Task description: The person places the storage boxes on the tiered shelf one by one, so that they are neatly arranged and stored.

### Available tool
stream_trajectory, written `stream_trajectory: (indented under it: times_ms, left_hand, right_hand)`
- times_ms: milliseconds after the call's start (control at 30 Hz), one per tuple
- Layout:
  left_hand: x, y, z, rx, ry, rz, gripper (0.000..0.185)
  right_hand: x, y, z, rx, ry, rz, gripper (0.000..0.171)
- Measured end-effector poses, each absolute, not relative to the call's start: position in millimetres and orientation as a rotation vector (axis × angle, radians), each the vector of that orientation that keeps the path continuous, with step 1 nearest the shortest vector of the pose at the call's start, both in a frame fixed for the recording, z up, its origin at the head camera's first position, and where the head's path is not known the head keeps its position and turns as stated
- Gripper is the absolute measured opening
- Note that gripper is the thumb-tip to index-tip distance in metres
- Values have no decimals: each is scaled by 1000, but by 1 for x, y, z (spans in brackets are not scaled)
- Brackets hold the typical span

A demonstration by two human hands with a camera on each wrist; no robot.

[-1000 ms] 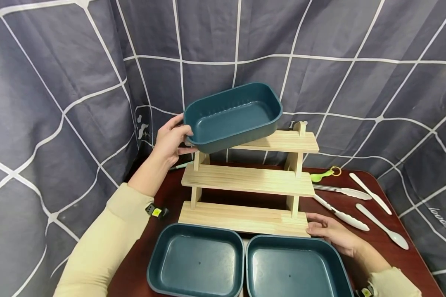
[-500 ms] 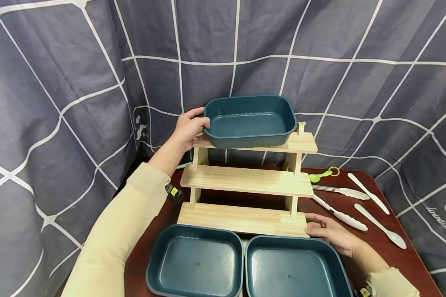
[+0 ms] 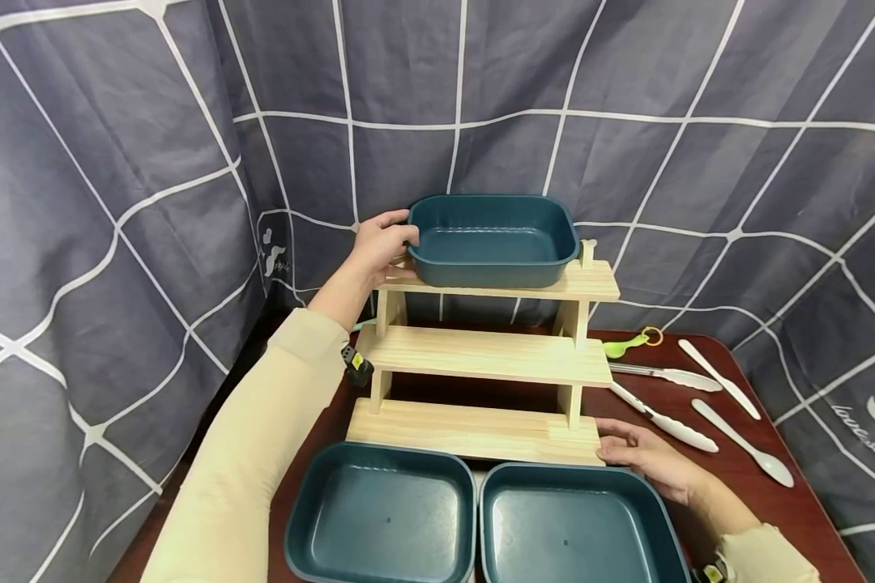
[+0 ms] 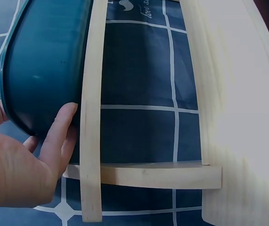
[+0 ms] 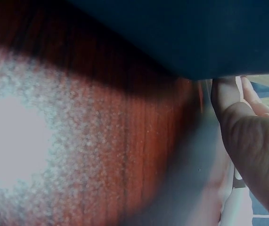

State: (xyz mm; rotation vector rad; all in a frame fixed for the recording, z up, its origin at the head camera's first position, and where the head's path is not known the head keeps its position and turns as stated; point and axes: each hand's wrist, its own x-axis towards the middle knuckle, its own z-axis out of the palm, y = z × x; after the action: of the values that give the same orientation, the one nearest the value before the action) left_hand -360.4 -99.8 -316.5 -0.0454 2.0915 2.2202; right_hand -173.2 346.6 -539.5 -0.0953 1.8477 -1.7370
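Note:
A dark teal plastic bin sits level on the top board of a three-step wooden display shelf. My left hand grips the bin's left end, thumb over the rim and fingers along its outer wall; the left wrist view shows the fingers against the bin wall, beside the top board. My right hand holds the right end of the shelf's lowest board, with the fingers on top at its front corner. In the right wrist view, a dark bin wall partly hides that hand.
Two more teal bins stand side by side before the shelf. Right of it on the dark red table lie tongs, a white spoon, a white knife-like utensil and green measuring spoons. A grey checked curtain hangs behind.
The left hand has brought the bin right and down from a tilted position over the shelf to level on the top board. The right hand has stayed at the lowest board.

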Motion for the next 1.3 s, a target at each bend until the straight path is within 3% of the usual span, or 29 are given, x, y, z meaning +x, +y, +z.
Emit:
stream_trajectory:
  times_ms: [667, 1300]
  left_hand:
    - [-353, -110, -314, -38, 2123, 2250, 57]
    - [-276, -153, -331, 321, 2569, 2041, 57]
  right_hand:
    - [-173, 347, -542, -118, 1853, -1728, 70]
    - [-173, 346, -541, -125, 1869, -1723, 70]
